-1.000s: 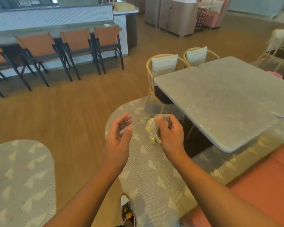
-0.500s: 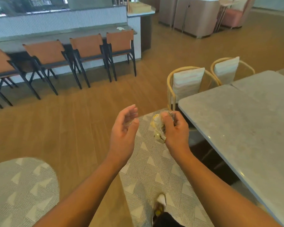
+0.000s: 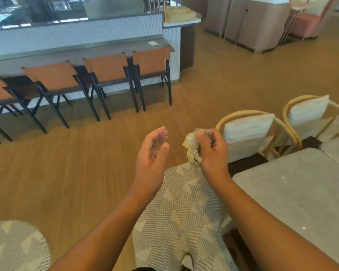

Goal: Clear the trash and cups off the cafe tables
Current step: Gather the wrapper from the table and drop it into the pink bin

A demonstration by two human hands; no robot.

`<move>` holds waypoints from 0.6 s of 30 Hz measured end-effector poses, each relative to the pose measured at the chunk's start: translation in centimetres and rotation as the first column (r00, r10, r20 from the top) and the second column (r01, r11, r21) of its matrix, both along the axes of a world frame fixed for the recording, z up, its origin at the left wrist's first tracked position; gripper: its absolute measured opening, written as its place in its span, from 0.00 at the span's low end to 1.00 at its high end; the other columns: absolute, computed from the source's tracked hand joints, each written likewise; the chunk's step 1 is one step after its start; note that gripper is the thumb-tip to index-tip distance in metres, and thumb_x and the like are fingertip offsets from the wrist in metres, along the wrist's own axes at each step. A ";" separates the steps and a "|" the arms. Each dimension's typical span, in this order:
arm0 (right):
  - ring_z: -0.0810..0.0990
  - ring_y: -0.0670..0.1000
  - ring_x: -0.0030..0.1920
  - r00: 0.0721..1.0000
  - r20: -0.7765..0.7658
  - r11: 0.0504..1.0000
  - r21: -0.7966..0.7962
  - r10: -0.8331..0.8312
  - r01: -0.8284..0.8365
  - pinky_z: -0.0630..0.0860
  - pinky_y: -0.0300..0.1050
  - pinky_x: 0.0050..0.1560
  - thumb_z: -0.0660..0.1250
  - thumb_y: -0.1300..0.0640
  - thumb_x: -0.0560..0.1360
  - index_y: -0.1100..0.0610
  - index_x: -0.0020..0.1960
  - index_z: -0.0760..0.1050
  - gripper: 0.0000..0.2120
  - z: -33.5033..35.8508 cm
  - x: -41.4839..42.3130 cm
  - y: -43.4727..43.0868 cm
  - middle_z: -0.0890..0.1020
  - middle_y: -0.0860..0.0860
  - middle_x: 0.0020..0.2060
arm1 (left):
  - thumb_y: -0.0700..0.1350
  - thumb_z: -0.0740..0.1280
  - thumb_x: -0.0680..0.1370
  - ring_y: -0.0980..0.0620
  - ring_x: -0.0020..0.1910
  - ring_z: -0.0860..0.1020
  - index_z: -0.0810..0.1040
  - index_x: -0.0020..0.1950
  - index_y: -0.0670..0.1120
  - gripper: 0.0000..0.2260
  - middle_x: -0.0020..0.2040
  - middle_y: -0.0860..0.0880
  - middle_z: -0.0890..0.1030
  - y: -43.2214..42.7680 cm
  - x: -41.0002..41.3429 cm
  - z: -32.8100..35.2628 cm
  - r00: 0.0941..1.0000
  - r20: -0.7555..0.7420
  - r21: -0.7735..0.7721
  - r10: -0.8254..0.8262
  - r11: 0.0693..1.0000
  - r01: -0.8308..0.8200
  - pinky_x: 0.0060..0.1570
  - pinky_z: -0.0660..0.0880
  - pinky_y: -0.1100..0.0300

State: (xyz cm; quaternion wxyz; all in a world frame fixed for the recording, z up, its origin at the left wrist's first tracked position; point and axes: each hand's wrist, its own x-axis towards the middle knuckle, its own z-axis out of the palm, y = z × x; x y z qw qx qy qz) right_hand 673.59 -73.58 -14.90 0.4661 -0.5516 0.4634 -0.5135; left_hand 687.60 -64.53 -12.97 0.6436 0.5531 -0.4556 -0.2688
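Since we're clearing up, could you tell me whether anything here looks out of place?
Yes: a crumpled white paper napkin lies alone on the grey bar counter, above the rightmost brown chair; it is likely leftover trash.

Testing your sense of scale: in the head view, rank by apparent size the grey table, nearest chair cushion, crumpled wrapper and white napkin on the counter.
1. grey table
2. chair cushion
3. crumpled wrapper, gripped by the right hand
4. white napkin; it lies far off on the counter, so its real size is unsure.
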 end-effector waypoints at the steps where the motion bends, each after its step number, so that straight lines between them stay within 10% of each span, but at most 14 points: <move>1: 0.79 0.46 0.40 1.000 0.003 1.000 -0.002 0.000 0.000 0.79 0.48 0.43 0.66 0.48 0.83 0.52 0.52 0.80 0.09 0.3 0.7 -2.2 0.83 0.54 0.43 | 0.51 0.65 0.82 0.56 0.67 0.79 0.76 0.71 0.53 0.17 0.66 0.54 0.81 -2.1 0.6 0.1 1.000 -0.004 0.004 0.007 1.000 -0.007 0.67 0.79 0.49; 8: 0.79 0.50 0.42 0.999 -0.029 0.999 -0.023 -0.032 0.031 0.80 0.59 0.47 0.67 0.51 0.84 0.48 0.48 0.78 0.06 -0.4 5.6 -17.3 0.83 0.54 0.42 | 0.49 0.63 0.82 0.57 0.68 0.79 0.75 0.70 0.55 0.16 0.67 0.56 0.81 -17.8 5.5 -0.8 1.000 -0.019 0.016 0.007 1.000 -0.007 0.68 0.78 0.47; 14: 0.75 0.49 0.38 0.993 -0.043 0.992 -0.075 -0.109 0.106 0.76 0.54 0.41 0.67 0.48 0.81 0.53 0.48 0.78 0.09 -1.6 11.1 -31.3 0.80 0.58 0.40 | 0.47 0.63 0.83 0.56 0.67 0.79 0.75 0.71 0.53 0.16 0.67 0.54 0.80 -32.6 11.7 -1.9 0.998 -0.007 -0.017 -0.065 0.998 0.065 0.68 0.77 0.48; 18: 0.77 0.43 0.35 0.984 -0.022 0.984 -0.043 -0.174 0.173 0.76 0.42 0.37 0.67 0.47 0.80 0.44 0.46 0.79 0.05 -1.3 14.7 -40.7 0.81 0.41 0.36 | 0.47 0.63 0.83 0.59 0.68 0.78 0.75 0.71 0.54 0.16 0.67 0.57 0.80 -42.7 16.1 -1.4 0.987 0.016 0.003 -0.161 0.987 0.161 0.65 0.76 0.62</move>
